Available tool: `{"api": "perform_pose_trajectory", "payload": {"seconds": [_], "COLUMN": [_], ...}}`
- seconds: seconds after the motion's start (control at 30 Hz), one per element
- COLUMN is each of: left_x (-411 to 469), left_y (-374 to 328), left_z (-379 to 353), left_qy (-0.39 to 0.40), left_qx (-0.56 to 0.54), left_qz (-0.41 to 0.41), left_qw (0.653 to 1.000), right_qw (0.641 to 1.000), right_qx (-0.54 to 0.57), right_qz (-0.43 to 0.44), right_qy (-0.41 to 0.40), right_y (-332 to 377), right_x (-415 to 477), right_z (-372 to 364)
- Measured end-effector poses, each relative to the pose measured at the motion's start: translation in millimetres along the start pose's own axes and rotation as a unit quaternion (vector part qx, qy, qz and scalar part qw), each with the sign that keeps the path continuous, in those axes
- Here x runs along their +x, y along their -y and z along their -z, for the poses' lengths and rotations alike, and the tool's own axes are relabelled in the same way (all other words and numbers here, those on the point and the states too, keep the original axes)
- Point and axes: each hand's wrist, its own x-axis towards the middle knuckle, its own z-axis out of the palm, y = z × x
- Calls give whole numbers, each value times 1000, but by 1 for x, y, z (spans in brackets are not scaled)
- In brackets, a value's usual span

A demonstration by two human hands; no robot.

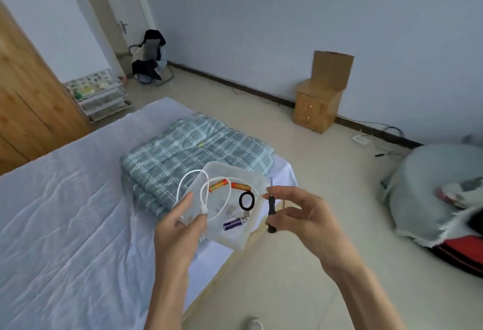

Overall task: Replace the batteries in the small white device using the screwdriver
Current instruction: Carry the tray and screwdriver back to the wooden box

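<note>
The bed's (pixel 65 212) edge runs beneath the left hand (pixel 180 228), with bare floor (pixel 300 264) open rightward. That hand grips a translucent tub (pixel 235 238) holding batteries (pixel 218 185), perhaps three. The right hand (pixel 305 214) pinches the upright screwdriver (pixel 271 209) beside its rim.

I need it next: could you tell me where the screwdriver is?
Head view: the screwdriver is pinched upright in the right hand, just right of the clear container held by the left hand.
</note>
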Motion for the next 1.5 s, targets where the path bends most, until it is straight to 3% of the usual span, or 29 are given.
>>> {"api": "perform_pose_trajectory", "payload": {"seconds": [0.4, 0.73, 1.1, 1.5], "left_x": [176, 254, 331, 391], "left_y": [-35, -37, -90, -117], "left_z": [-106, -212, -419, -591], "left_qy": [144, 153, 164, 129], "left_qx": [49, 53, 33, 1], "left_qz": [-34, -28, -24, -20], "left_qw": [988, 986, 986, 991], "right_qw": [989, 984, 981, 975], "right_qx": [15, 23, 24, 42], "right_qz": [2, -30, 30, 11], "right_qy": [-149, -176, -191, -218], "right_y": [23, 18, 70, 83], "right_x": [124, 227, 374, 498], "right_z": [29, 99, 271, 399]}}
